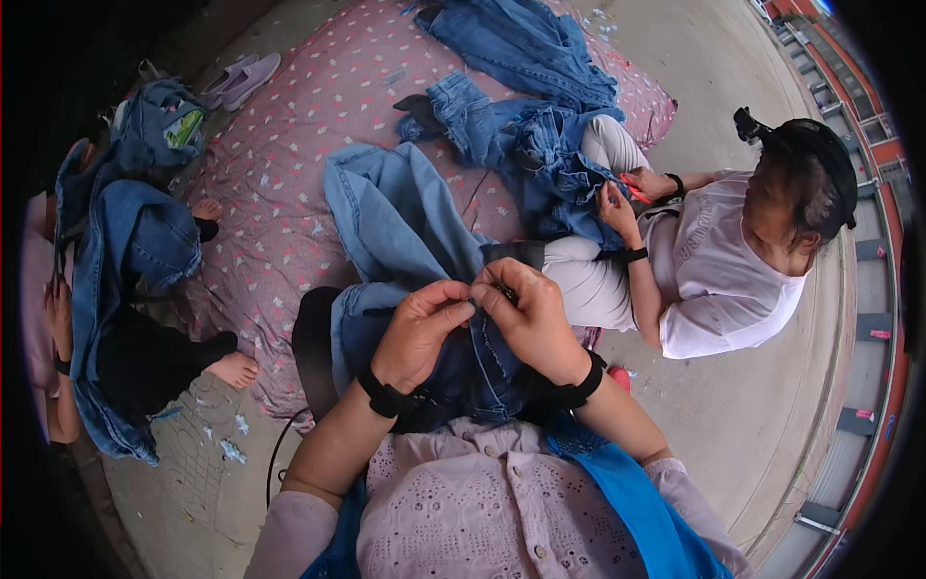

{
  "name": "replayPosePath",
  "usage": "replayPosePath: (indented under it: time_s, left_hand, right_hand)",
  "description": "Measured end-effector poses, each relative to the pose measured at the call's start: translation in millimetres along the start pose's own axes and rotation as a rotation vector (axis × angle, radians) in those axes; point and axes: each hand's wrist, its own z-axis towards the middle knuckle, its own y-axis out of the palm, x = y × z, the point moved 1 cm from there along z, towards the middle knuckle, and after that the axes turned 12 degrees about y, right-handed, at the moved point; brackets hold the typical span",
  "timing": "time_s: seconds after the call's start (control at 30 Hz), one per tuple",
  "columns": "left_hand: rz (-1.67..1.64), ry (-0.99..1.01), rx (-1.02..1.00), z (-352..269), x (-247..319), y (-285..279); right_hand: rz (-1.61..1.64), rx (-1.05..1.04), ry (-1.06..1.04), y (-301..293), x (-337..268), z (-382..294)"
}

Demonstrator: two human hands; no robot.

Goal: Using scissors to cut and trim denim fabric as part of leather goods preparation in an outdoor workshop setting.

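My left hand [427, 326] and my right hand [532, 311] meet at the centre over my lap, thumbs and forefingers pinched close together. Between the fingertips is something small and dark, perhaps a bit of the denim; it is too hidden to name. Below and around the hands lies a pair of light blue jeans [405, 210], one leg spread forward over a pink patterned cloth [311, 123]. A seam with pale stitching runs down the darker denim under my right hand. Each wrist wears a black band.
At right a seated co-worker [731, 253] holds red-handled scissors [635, 189] over blue jeans [550, 166]. At left another person, partly seen, handles denim [108, 268]. More jeans [521, 51] lie at the cloth's far side. A denim bag [155, 123], lilac shoes [242, 78] and fabric scraps [233, 450] are on the ground.
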Motion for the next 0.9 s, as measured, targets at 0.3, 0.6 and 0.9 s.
replayPosePath:
  time_s: [0.3, 0.6, 0.9]
  left_hand:
    - [-0.085, -0.038, 0.043, -11, -17, -9]
    - [-0.130, -0.058, 0.084, -6, -26, -5]
    - [-0.100, -0.058, 0.109, -10, -13, 0]
  right_hand:
    - [0.141, -0.077, 0.288, 0, 17, -1]
    - [0.224, 0.019, 0.278, -43, 26, -31]
    - [0.001, -0.122, 0.092, -11, 22, -33]
